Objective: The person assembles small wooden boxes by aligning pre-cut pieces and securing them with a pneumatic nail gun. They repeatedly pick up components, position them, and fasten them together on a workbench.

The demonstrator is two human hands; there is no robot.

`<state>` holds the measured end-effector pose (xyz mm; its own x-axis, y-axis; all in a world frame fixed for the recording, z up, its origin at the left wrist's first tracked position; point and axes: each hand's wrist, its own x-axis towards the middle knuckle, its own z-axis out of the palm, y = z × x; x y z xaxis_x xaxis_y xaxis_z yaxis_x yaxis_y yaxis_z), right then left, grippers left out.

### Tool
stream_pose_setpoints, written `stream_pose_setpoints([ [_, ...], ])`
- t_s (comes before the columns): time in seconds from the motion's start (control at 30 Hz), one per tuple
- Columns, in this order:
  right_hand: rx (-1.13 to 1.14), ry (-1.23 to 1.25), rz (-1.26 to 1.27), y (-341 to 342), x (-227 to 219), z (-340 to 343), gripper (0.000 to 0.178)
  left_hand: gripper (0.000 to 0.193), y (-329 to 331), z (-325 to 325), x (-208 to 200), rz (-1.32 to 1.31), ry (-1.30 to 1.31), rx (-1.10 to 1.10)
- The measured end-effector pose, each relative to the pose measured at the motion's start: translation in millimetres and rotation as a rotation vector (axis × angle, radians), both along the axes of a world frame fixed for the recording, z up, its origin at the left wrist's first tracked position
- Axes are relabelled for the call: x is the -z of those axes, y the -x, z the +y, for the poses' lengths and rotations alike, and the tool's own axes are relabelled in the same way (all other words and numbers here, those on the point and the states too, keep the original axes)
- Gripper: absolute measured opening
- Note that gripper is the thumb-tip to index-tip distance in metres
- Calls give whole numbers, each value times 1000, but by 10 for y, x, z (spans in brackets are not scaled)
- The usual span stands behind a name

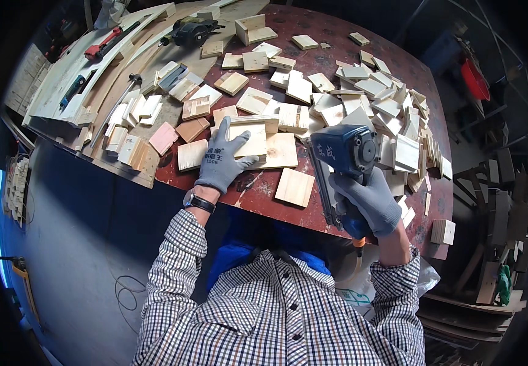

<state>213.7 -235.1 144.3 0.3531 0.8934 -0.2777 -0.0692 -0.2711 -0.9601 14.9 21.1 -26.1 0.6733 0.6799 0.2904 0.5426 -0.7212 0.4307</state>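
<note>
My left hand (222, 161), in a grey glove, holds down a small wooden assembly (255, 145) of pale boards near the table's front edge, thumb and fingers spread across its left side. Beneath the assembly lies a flat wooden board (282, 150). My right hand (375, 202), gloved too, is wrapped round the grip of a dark blue nail gun (343, 146). The gun is raised to the right of the assembly, apart from it, its long magazine slanting down toward me. A square wooden block (295, 187) lies between the two hands.
On the dark red table (312, 210), loose wooden blocks (373, 91) are heaped at the right and scattered toward the back. Far left are a hammer (134, 79), a red-handled tool (102, 46) and a dark power tool (192, 32). An orange hose fitting (358, 243) hangs below the gun.
</note>
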Motion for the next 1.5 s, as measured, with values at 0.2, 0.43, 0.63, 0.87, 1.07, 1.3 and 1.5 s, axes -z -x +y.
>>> stream_pose_setpoints([
  [0.2,-91,2,-86,-53,90,422,23,63,-48,-139,-86,-81,50,-16],
  [0.43,-223,143,-211,-222,142,905,30,86,-41,-184,-88,-175,57,-73],
  [0.63,-332,172,-334,-229,220,1278,38,110,-51,-177,-132,-248,232,-129],
  [0.87,-445,235,-445,-345,340,1622,48,111,-44,-169,-134,-297,192,-136],
  [1.07,-437,260,-457,-315,257,1643,44,112,-40,-200,-61,-346,161,-149],
  [1.3,-432,291,-496,-229,167,1652,42,111,-46,-216,-13,-413,81,-138],
  [1.5,-458,337,-529,-241,201,1727,46,110,-29,-208,-9,-408,89,-141],
])
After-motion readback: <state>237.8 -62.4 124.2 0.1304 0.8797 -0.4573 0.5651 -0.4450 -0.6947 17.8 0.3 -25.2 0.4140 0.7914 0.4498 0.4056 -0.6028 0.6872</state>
